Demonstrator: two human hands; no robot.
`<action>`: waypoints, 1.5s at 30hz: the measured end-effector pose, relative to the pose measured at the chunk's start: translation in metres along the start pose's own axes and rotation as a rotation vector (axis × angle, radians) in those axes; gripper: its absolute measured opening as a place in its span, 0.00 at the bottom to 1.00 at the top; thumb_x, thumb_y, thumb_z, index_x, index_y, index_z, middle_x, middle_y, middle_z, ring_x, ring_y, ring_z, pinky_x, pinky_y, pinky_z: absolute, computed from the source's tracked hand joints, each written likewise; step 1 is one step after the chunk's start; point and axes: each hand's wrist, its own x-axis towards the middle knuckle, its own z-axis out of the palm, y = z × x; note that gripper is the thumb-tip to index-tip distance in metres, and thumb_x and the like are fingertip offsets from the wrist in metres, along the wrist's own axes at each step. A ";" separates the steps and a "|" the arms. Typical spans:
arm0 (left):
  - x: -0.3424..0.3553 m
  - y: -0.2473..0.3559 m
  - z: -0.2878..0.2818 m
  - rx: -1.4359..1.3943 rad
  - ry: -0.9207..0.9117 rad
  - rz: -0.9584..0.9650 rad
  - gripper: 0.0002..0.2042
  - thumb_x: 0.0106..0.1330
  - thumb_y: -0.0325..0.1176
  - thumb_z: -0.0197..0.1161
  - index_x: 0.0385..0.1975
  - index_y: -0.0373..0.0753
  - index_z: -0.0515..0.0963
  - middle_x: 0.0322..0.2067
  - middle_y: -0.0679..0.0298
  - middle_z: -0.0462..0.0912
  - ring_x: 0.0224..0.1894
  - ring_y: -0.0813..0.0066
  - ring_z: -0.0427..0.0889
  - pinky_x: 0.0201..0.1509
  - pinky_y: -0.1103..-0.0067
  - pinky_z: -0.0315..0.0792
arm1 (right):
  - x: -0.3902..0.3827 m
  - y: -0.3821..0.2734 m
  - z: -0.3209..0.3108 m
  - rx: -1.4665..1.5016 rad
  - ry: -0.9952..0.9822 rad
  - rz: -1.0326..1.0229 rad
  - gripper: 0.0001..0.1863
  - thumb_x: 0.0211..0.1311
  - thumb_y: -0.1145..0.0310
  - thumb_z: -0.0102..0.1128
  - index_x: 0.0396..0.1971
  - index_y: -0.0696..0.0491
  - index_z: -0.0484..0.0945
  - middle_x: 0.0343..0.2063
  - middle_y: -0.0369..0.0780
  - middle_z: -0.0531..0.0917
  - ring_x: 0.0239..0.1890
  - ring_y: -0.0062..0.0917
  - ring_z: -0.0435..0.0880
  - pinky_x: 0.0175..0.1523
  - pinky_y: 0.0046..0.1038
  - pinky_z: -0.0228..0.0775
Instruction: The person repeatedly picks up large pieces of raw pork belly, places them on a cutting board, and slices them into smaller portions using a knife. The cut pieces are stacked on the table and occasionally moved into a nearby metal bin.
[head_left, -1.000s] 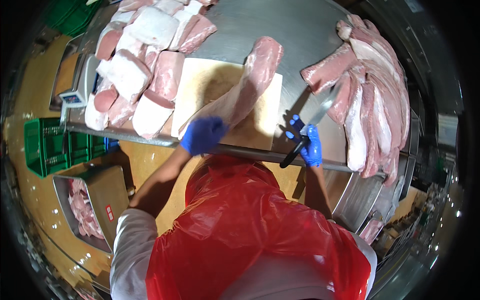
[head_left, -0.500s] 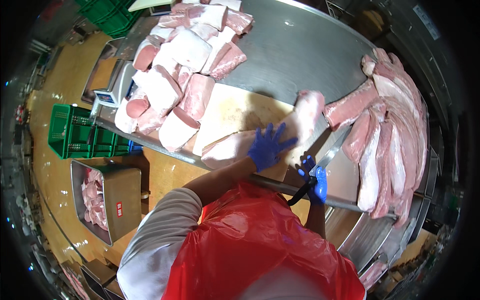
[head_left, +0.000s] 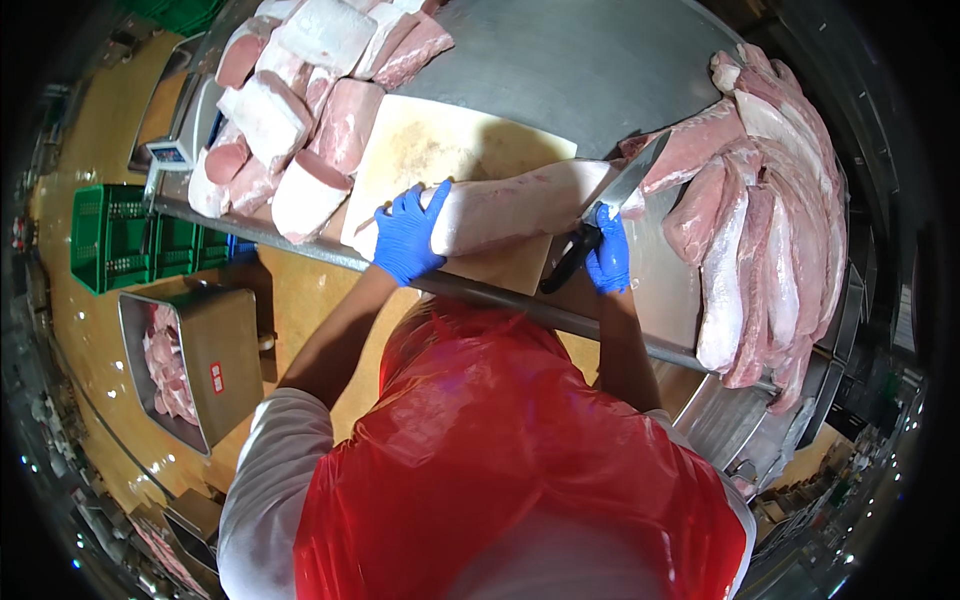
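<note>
One long slab of meat lies across the cutting board mid-frame, our left hand spread on it, our right hand curled round the knife; if slippery meat rolled, we could cut ourselves.

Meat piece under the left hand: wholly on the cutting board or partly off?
Partly off: the meat piece reaches past the right edge of the board.

Knife now over right end of loin (formerly apart)
</note>
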 end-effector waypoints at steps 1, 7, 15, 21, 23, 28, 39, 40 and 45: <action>-0.008 -0.014 -0.007 -0.076 -0.042 0.096 0.60 0.38 0.45 0.80 0.76 0.49 0.52 0.67 0.50 0.64 0.67 0.49 0.67 0.64 0.49 0.63 | -0.006 -0.013 0.014 0.041 0.026 0.038 0.09 0.77 0.63 0.52 0.50 0.48 0.73 0.36 0.36 0.78 0.37 0.25 0.80 0.46 0.36 0.81; -0.052 -0.116 -0.032 -1.408 -0.422 -0.326 0.55 0.44 0.42 0.81 0.74 0.38 0.56 0.63 0.39 0.68 0.68 0.48 0.67 0.73 0.62 0.61 | -0.075 -0.038 0.063 -0.334 0.109 0.034 0.12 0.78 0.63 0.50 0.51 0.55 0.71 0.37 0.42 0.82 0.30 0.25 0.83 0.31 0.27 0.81; -0.055 -0.097 -0.003 -1.109 0.162 -0.085 0.42 0.52 0.23 0.75 0.71 0.41 0.64 0.58 0.52 0.73 0.54 0.63 0.75 0.57 0.73 0.74 | -0.131 0.047 0.121 -1.238 0.121 -0.310 0.08 0.72 0.67 0.56 0.39 0.55 0.70 0.19 0.43 0.79 0.19 0.36 0.79 0.24 0.38 0.68; -0.069 -0.171 0.035 -1.270 0.036 -0.215 0.35 0.59 0.28 0.74 0.68 0.40 0.68 0.58 0.54 0.75 0.43 0.73 0.81 0.49 0.76 0.79 | -0.152 0.065 0.142 -1.462 0.111 -0.407 0.07 0.70 0.72 0.56 0.42 0.56 0.70 0.21 0.49 0.79 0.23 0.47 0.81 0.28 0.45 0.70; -0.065 -0.168 0.031 -1.102 0.053 -0.144 0.36 0.59 0.31 0.75 0.68 0.39 0.67 0.59 0.52 0.73 0.48 0.67 0.80 0.52 0.73 0.78 | -0.157 0.075 0.138 -1.484 0.157 -0.431 0.07 0.70 0.72 0.57 0.43 0.56 0.70 0.21 0.48 0.80 0.24 0.46 0.81 0.28 0.44 0.70; -0.044 -0.141 0.032 -0.636 0.210 0.244 0.48 0.53 0.44 0.78 0.72 0.36 0.59 0.64 0.45 0.67 0.67 0.48 0.67 0.70 0.62 0.64 | -0.160 0.076 0.151 -1.553 0.136 -0.432 0.08 0.69 0.72 0.57 0.43 0.56 0.71 0.22 0.48 0.81 0.24 0.44 0.82 0.28 0.42 0.72; -0.057 -0.131 0.037 -0.728 0.095 0.092 0.53 0.42 0.42 0.81 0.70 0.32 0.59 0.56 0.42 0.71 0.60 0.43 0.70 0.66 0.60 0.66 | -0.181 0.084 0.168 -1.488 0.100 -0.259 0.06 0.72 0.70 0.54 0.40 0.56 0.69 0.16 0.50 0.77 0.20 0.46 0.81 0.22 0.43 0.71; -0.053 -0.131 0.035 -0.719 0.061 0.118 0.53 0.42 0.42 0.81 0.70 0.32 0.59 0.56 0.42 0.71 0.60 0.43 0.70 0.66 0.60 0.67 | -0.183 0.085 0.166 -1.515 0.105 -0.285 0.06 0.72 0.69 0.54 0.39 0.55 0.69 0.15 0.48 0.76 0.18 0.43 0.81 0.21 0.41 0.71; -0.042 -0.109 0.024 -0.626 -0.012 0.096 0.53 0.40 0.40 0.81 0.70 0.35 0.60 0.57 0.45 0.71 0.59 0.44 0.70 0.64 0.60 0.69 | -0.188 0.088 0.159 -1.581 0.178 -0.262 0.07 0.71 0.70 0.54 0.41 0.57 0.69 0.17 0.50 0.78 0.20 0.48 0.81 0.23 0.45 0.69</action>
